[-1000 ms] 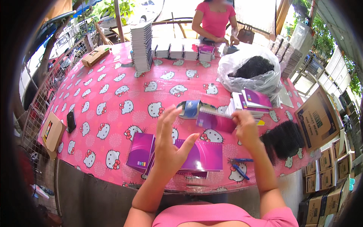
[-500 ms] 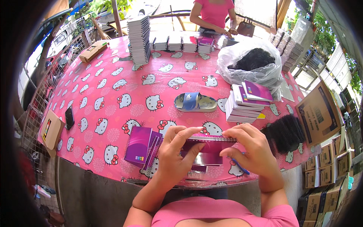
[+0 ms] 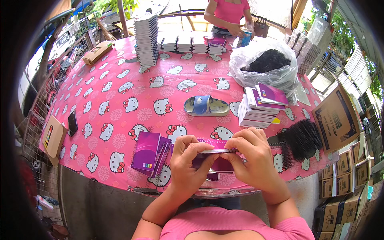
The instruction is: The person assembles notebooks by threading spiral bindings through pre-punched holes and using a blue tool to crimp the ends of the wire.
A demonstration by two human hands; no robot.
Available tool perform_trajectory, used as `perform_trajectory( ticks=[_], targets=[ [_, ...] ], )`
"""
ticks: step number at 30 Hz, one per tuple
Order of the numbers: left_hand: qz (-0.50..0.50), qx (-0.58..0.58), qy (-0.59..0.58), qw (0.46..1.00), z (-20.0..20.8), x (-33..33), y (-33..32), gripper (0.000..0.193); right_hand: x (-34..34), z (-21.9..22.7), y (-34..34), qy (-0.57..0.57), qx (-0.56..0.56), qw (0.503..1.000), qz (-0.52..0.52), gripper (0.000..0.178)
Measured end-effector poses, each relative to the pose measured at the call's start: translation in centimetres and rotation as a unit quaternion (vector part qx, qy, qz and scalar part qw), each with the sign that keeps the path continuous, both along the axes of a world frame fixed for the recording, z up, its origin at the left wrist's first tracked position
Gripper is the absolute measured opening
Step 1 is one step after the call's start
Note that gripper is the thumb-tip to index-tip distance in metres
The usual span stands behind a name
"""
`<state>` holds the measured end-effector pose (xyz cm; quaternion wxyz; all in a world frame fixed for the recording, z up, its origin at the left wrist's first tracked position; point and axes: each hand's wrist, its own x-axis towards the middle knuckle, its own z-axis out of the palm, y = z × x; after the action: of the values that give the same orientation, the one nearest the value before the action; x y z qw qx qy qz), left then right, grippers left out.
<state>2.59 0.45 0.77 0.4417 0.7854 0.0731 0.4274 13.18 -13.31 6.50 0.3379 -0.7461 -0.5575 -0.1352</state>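
Both hands hold a small purple spiral notebook [image 3: 222, 165] above the table's near edge, its bound edge turned up and away from me. My left hand [image 3: 187, 162] pinches the left end between thumb and fingers. With thumb and fingertips, my right hand [image 3: 251, 154] grips along the bound edge, close to the left one. Fingers cover much of the notebook and its coil. Left of my hands lie several purple spiral notebooks [image 3: 146, 155], loosely stacked. To the right is a heap of black spiral coils [image 3: 302, 140]. Behind it stand stacked notepads with purple covers [image 3: 273, 94].
A blue slide sandal [image 3: 206, 106] lies mid-table. A plastic bag [image 3: 240, 66] of black coils stands far right, near a cardboard box [image 3: 338, 120]. Tall notebook stacks [image 3: 146, 42] line the far edge. A phone [image 3: 72, 123] lies left. Across the table, a person [image 3: 230, 18] holds something blue.
My right hand has moved left along the notebook's bound edge, closer to my left hand. The notebook has tilted. The person opposite has lifted a blue object.
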Motion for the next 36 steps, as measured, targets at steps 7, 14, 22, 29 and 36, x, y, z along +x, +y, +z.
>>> perform_trajectory(
  ticks=[7, 14, 22, 29, 36],
  targets=[
    [-0.026, -0.019, 0.009, 0.999, 0.0, -0.2, 0.3, 0.023, 1.7, 0.6, -0.4, -0.026, -0.103, 0.992, 0.067, 0.007],
    [-0.1, -0.21, -0.005, 0.972, -0.8, 0.6, 0.6, 0.059, 15.2, -7.1, 8.6, -0.012, -0.268, 0.963, 0.023, 0.045],
    [-0.161, -0.256, 0.023, 0.953, -1.6, -0.1, 1.3, 0.036, 14.4, -12.7, 9.7, -0.011, -0.238, 0.966, -0.103, 0.03],
    [-0.161, -0.308, 0.045, 0.936, -1.2, 0.2, 1.3, 0.026, 13.4, -3.6, 0.5, 0.384, 0.029, 0.844, 0.374, 0.031],
    [-0.146, -0.32, 0.012, 0.936, -1.3, 0.8, 1.1, 0.024, 12.1, -2.4, 0.5, 0.209, -0.172, 0.955, 0.124, 0.034]
  ],
)
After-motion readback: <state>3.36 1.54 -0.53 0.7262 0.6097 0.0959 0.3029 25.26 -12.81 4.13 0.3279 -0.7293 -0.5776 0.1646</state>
